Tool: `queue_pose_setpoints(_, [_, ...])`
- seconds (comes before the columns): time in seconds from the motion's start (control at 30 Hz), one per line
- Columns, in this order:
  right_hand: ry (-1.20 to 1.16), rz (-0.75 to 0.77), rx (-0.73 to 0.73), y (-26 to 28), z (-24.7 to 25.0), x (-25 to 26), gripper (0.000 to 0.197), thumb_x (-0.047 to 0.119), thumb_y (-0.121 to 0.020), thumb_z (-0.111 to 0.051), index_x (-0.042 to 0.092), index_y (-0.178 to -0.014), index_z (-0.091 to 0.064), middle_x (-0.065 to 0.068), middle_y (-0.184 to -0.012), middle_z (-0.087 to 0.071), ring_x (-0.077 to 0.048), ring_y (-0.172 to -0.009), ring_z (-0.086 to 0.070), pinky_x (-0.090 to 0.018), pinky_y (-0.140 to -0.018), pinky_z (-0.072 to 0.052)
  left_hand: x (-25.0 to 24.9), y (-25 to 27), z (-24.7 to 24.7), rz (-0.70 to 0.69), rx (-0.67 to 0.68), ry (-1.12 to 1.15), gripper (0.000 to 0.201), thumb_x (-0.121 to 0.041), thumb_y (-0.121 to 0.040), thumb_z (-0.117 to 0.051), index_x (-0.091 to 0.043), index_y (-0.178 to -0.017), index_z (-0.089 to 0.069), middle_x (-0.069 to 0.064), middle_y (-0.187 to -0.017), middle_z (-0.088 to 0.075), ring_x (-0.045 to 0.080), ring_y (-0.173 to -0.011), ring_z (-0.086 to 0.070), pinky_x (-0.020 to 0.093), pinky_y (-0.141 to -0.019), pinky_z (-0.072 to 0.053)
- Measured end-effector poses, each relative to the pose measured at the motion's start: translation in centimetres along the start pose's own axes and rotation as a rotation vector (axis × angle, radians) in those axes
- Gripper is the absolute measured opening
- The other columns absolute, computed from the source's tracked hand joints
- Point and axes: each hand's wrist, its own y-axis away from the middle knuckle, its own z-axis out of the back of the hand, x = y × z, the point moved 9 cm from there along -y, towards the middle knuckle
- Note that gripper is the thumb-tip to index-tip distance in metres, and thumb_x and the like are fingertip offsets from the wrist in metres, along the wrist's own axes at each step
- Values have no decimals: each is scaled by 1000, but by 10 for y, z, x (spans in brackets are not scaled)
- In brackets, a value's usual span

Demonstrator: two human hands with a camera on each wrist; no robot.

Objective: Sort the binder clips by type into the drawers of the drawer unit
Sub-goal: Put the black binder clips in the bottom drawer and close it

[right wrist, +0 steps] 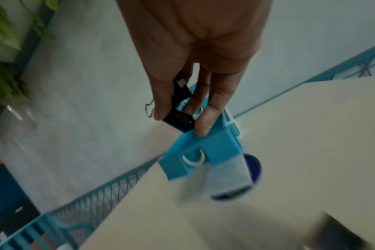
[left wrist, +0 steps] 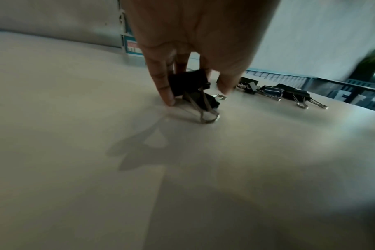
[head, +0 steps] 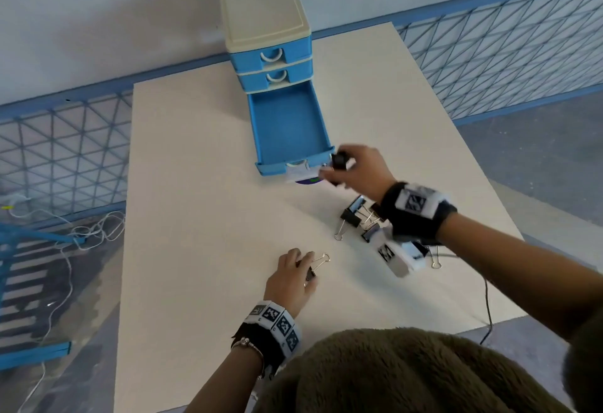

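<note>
A blue drawer unit point(head: 270, 54) with a cream top stands at the table's far middle. Its top two drawers are closed, and its bottom drawer point(head: 261, 125) is pulled out and looks bare inside. My right hand point(head: 339, 168) pinches a black binder clip point(right wrist: 179, 118) just off the drawer's front right corner point(right wrist: 216, 143). Nearer me, my left hand point(left wrist: 195, 94) rests on the table, its fingers curled round another black binder clip point(left wrist: 188, 84) whose wire handles point(head: 321, 257) stick out. A pile of black binder clips point(head: 359, 217) lies under my right wrist.
A white label over a round blue thing point(head: 301, 178) lies against the drawer front. Blue mesh railing point(head: 489, 37) borders the cream table point(head: 195, 184) at the back and left. White cables point(head: 81, 233) trail on the floor at left. A black cord point(head: 487, 308) hangs off the right edge.
</note>
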Motion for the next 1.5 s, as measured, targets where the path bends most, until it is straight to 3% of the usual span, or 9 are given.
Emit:
queue_pose_setpoints(0.2, [-124,-71,-49,-67,-3,32,41,34,-71,-76,12,-101,-59,-9,-87,-62,-26,-67,-63,-36,-66,-58,-1,1,-5,-52,39,-92,45,-16,-86,-52,-20,-130,-40,6,-136,-35,22,-127,-33,33,-74,-52])
queue_pose_setpoints(0.33, [-115,-94,-19,-62,-4,4,53,30,-72,-76,10,-117,-55,-10,-97,-63,-23,-76,-61,-39,-80,-56,-3,-2,0,-122,-105,-53,34,-5,-71,-68,-14,-104,-61,11,-105,-58,31,-100,-59,29,-46,-51])
queue_pose_setpoints(0.47, [-89,-69,-75,-31,9,-23,36,20,-76,-72,14,-110,-61,-10,-96,-68,-26,-73,-62,-43,-81,-54,-1,-10,0,-71,-36,-33,37,-8,-87,-47,-16,-123,-50,8,-124,-46,24,-111,-46,31,-72,-49])
queue_pose_setpoints(0.6, [-42,-120,-15,11,14,-64,23,13,-79,-69,12,-101,-63,-11,-94,-69,-24,-73,-65,-35,-77,-54,-13,-19,42,-77,-157,203,40,-6,-85,-54,-15,-124,-54,11,-125,-48,27,-109,-52,34,-91,-45])
queue_pose_setpoints(0.93, [384,-208,119,82,13,-148,23,16,-82,-63,12,-104,-64,-12,-100,-61,-27,-90,-56,-32,-75,-42,-32,-105,217,-19,-571,299,32,-7,-85,-57,-7,-117,-59,20,-120,-57,32,-109,-55,34,-94,-42])
queue_pose_setpoints(1.17, [430,-204,88,94,16,-164,26,12,-81,-58,15,-106,-63,-11,-108,-56,-29,-102,-53,-38,-78,-49,-43,-127,204,-31,-500,198,43,-11,-90,-53,-4,-132,-44,20,-148,-28,32,-138,-24,40,-113,-24])
queue_pose_setpoints(1.3, [477,-201,100,93,14,-165,31,13,-81,-59,13,-111,-59,-12,-115,-53,-28,-110,-47,-36,-78,-45,-82,-92,161,-279,-482,176,29,-1,-87,-51,-2,-115,-58,17,-130,-48,28,-120,-47,34,-96,-43])
queue_pose_setpoints(1.4, [501,-193,126,89,8,-162,39,18,-81,-61,15,-119,-53,-11,-120,-50,-28,-115,-45,-37,-80,-46,-96,-82,109,-319,-273,115,35,-1,-86,-50,-9,-120,-54,11,-130,-46,21,-111,-52,24,-81,-42])
queue_pose_setpoints(1.5, [545,-180,157,81,0,-157,52,26,-81,-63,16,-129,-44,-11,-126,-47,-28,-116,-45,-38,-84,-44,-96,-86,59,-265,-68,-33,53,1,-83,-51,-18,-132,-39,9,-139,-33,25,-114,-48,35,-77,-51])
